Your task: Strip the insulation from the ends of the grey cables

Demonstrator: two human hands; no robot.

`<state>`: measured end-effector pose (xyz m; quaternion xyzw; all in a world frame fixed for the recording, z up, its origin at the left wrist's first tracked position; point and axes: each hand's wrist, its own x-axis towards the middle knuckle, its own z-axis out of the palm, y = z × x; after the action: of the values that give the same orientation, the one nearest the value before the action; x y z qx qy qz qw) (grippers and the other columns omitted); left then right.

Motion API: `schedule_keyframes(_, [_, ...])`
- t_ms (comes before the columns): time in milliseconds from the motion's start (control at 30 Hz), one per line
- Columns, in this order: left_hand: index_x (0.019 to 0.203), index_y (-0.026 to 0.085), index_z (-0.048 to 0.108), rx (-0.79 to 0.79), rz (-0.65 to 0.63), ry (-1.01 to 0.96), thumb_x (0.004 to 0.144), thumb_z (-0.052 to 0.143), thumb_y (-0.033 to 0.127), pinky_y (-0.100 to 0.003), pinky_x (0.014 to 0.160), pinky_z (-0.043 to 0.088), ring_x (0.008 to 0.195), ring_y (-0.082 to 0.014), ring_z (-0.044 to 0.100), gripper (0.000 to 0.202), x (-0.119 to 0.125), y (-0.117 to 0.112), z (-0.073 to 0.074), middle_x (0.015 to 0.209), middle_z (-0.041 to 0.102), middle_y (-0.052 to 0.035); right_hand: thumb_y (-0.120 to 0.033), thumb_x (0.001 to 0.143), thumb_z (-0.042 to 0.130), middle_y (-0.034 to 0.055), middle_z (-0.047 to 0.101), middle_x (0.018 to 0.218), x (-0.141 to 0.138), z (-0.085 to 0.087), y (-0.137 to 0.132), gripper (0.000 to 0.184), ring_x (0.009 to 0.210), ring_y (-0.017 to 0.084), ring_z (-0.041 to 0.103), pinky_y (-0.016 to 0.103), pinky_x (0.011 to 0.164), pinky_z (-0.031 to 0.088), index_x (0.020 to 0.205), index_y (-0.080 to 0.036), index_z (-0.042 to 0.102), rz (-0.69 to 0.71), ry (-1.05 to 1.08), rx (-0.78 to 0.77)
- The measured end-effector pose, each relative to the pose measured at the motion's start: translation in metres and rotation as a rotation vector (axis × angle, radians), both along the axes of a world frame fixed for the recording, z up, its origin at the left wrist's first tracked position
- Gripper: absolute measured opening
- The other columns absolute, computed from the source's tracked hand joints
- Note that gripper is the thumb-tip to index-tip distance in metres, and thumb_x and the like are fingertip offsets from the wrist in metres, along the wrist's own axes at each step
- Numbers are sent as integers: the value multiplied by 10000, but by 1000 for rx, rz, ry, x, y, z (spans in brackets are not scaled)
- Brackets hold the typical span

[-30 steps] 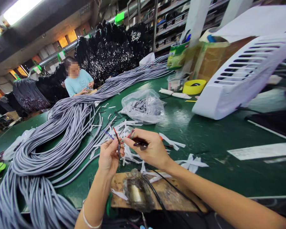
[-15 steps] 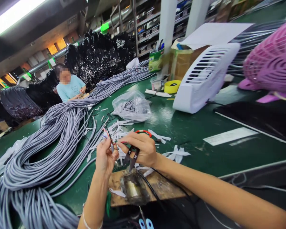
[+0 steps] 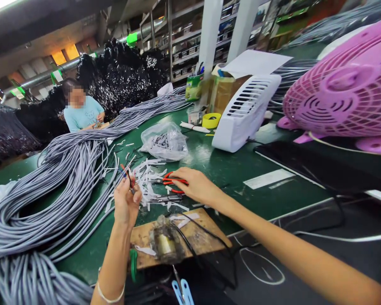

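My left hand (image 3: 126, 202) is closed round the end of a grey cable, and thin red, blue and black wires (image 3: 127, 174) stick up from its fingers. My right hand (image 3: 195, 185) reaches over the green table, fingers on the red-handled cutters (image 3: 172, 181) that lie among white paper scraps (image 3: 150, 175). A second dark tool (image 3: 165, 198) lies just below the cutters. In front of me sits a wooden block (image 3: 195, 235) with a taped metal fixture (image 3: 164, 242) and black leads.
A big heap of grey cables (image 3: 51, 186) fills the left of the table (image 3: 228, 169). Behind lie a plastic bag of cut pieces (image 3: 164, 142), a white fan housing (image 3: 246, 112), yellow tape (image 3: 211, 120), a pink fan (image 3: 346, 89). Another person (image 3: 82, 112) works at the far left.
My right hand has moved away from the left, set the red cutters down on the table and rests on them. The left hand keeps the wire end. My view has swung right.
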<state>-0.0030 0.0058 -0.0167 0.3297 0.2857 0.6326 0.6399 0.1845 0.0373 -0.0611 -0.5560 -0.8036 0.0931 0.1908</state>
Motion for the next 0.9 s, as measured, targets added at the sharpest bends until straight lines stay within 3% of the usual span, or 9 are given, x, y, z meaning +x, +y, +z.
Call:
schedule_keyframes(167, [765, 115, 656, 155, -80, -66, 471, 749, 120, -139, 468, 381, 504, -29, 473, 308, 0, -2, 0, 681, 577, -3, -62, 603, 563, 134, 678, 823, -4, 4, 35, 242, 780, 259, 635, 300, 658, 454, 800, -127, 686, 15, -95, -129])
schedule_keyframes(300, [879, 188, 674, 179, -77, 48, 537, 787, 188, -219, 600, 472, 598, -80, 562, 360, 2, -2, -6, 690, 598, 12, -115, 493, 637, 103, 654, 645, -10, 4, 50, 83, 649, 250, 625, 281, 548, 424, 570, -142, 628, 17, -67, -158])
schedule_keyframes(367, [951, 215, 657, 205, -64, 131, 575, 784, 251, -242, 592, 482, 566, -87, 568, 399, 2, -1, -9, 654, 593, 27, -140, 508, 637, 73, 640, 606, -10, 6, 52, 59, 633, 224, 616, 274, 562, 431, 556, -151, 604, 50, -2, -140])
schedule_keyframes(433, [945, 193, 654, 204, -28, 207, 599, 773, 305, -219, 531, 467, 504, -77, 550, 382, 2, 0, -13, 621, 589, 29, -159, 585, 594, 55, 652, 660, -10, 9, 51, 89, 655, 186, 614, 259, 601, 450, 670, -146, 617, 91, 99, -107])
schedule_keyframes(567, [722, 110, 665, 189, 43, 335, 619, 740, 396, -187, 445, 419, 444, -69, 516, 313, 1, 0, -15, 573, 586, -4, -256, 738, 487, 51, 644, 844, -11, 12, 45, 232, 737, 133, 599, 239, 672, 473, 918, -135, 569, 160, 303, -45])
schedule_keyframes(800, [673, 92, 674, 272, 210, 541, 672, 682, 382, -183, 403, 333, 404, -53, 408, 291, 2, -5, -10, 490, 517, 8, -443, 698, 558, -26, 429, 604, -11, 22, 29, 297, 564, 112, 410, 254, 544, 385, 597, -190, 439, 343, 675, 176])
schedule_keyframes(900, [673, 100, 687, 321, 265, 636, 680, 667, 312, -195, 407, 336, 421, -69, 414, 212, 3, -7, -9, 503, 532, -3, -458, 700, 579, -29, 416, 583, -10, 26, 22, 329, 547, 109, 383, 244, 520, 352, 581, -189, 431, 361, 675, 206])
